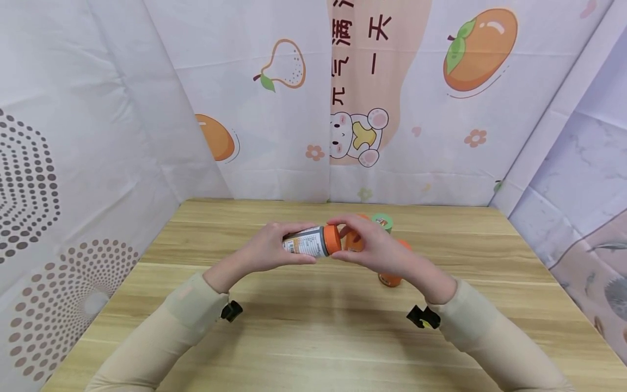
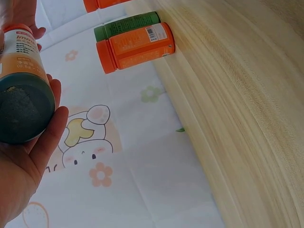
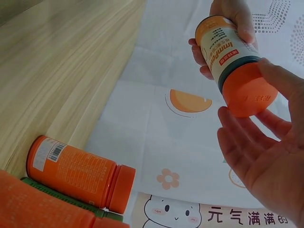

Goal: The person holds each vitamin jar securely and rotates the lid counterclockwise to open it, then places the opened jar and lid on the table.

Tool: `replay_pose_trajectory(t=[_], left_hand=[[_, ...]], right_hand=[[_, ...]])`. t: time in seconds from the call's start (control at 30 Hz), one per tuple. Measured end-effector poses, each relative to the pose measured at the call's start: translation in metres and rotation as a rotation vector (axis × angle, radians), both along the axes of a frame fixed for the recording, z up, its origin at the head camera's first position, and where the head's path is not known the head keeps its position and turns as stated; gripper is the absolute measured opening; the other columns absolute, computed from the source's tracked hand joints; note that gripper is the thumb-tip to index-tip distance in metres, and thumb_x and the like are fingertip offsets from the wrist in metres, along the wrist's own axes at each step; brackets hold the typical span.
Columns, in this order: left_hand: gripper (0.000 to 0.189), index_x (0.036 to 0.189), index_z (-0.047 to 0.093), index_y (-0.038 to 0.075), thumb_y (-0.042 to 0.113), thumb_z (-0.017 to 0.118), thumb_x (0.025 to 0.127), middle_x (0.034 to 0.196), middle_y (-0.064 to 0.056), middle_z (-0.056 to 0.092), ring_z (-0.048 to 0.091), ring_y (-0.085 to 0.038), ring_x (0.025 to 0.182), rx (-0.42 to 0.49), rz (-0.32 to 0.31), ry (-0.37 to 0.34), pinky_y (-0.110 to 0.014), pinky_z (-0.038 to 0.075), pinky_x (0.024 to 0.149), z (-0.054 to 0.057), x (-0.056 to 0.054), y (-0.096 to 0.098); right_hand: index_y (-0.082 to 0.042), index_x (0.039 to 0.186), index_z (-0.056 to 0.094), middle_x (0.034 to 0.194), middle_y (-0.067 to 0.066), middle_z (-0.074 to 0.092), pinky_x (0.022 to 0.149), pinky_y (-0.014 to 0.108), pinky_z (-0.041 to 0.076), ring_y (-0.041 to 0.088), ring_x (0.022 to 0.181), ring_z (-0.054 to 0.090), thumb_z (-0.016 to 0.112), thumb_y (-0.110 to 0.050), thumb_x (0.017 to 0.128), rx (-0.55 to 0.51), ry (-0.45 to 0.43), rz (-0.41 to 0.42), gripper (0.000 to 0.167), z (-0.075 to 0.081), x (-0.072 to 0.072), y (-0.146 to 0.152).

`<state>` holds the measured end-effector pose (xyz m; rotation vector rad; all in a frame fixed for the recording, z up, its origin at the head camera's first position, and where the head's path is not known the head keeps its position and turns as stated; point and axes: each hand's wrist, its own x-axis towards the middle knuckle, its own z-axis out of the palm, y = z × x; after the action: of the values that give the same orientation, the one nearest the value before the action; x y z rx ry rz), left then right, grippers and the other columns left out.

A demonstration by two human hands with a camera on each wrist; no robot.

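Above the table, my left hand (image 1: 266, 247) grips a supplement bottle (image 1: 305, 243) by its body, holding it tilted nearly sideways. The bottle has a white and orange label with small print, and its dark base (image 2: 23, 109) faces the left wrist camera. An orange cap (image 3: 249, 90) sits on its other end. My right hand (image 1: 374, 245) has its thumb and fingers around that cap, with the fingertips at its rim. The palm of the right hand stays off the cap.
Behind and below the right hand stand an orange bottle (image 1: 355, 242), a green-lidded bottle (image 1: 382, 220) and another orange bottle (image 1: 391, 279), partly hidden by hand and forearm. A printed cloth (image 1: 274, 136) hangs along the back of the wooden table (image 1: 313, 348).
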<state>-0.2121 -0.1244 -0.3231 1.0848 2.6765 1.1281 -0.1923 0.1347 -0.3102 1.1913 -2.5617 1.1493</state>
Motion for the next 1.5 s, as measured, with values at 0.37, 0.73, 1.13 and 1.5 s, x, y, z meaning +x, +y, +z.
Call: replay_pose_trajectory(t=[0.37, 0.73, 1.13, 1.5], left_hand=[[0.064, 0.134, 0.061, 0.017, 0.038, 0.083, 0.077, 0.098, 0.001, 0.067, 0.06, -0.016, 0.08, 0.001, 0.014, 0.006, -0.03, 0.053, 0.066, 0.0008, -0.0002, 0.0002], [0.064, 0.134, 0.061, 0.017, 0.036, 0.083, 0.077, 0.102, -0.001, 0.067, 0.06, -0.017, 0.082, 0.011, 0.017, -0.006, -0.031, 0.053, 0.068, 0.0022, 0.0007, -0.0019], [0.064, 0.134, 0.06, 0.019, 0.042, 0.081, 0.077, 0.101, 0.001, 0.067, 0.06, -0.015, 0.08, 0.017, -0.014, 0.003, -0.03, 0.054, 0.066, 0.0008, 0.0017, -0.0028], [0.064, 0.134, 0.06, 0.019, 0.038, 0.083, 0.077, 0.1, 0.001, 0.067, 0.061, -0.015, 0.081, 0.016, -0.011, -0.01, -0.031, 0.054, 0.068, 0.0002, 0.0002, -0.0026]], right_hand=[[-0.012, 0.136, 0.049, 0.127, 0.002, 0.054, 0.084, 0.036, 0.051, 0.02, 0.112, 0.054, 0.073, -0.028, 0.089, 0.028, -0.026, -0.062, 0.055, 0.0023, 0.0029, 0.0008], [-0.013, 0.14, 0.046, 0.124, 0.001, 0.057, 0.088, 0.039, 0.049, 0.017, 0.109, 0.056, 0.06, -0.037, 0.097, 0.053, -0.171, -0.111, 0.051, 0.0043, -0.0016, -0.0023], [-0.014, 0.135, 0.051, 0.099, -0.004, 0.062, 0.075, 0.033, 0.05, 0.012, 0.09, 0.058, 0.063, -0.045, 0.093, 0.165, -0.131, -0.122, 0.054, 0.0043, 0.0006, -0.0036], [-0.009, 0.134, 0.051, 0.109, -0.001, 0.06, 0.078, 0.032, 0.051, 0.014, 0.1, 0.057, 0.078, -0.024, 0.084, 0.102, -0.018, -0.065, 0.059, -0.0001, -0.0007, -0.0017]])
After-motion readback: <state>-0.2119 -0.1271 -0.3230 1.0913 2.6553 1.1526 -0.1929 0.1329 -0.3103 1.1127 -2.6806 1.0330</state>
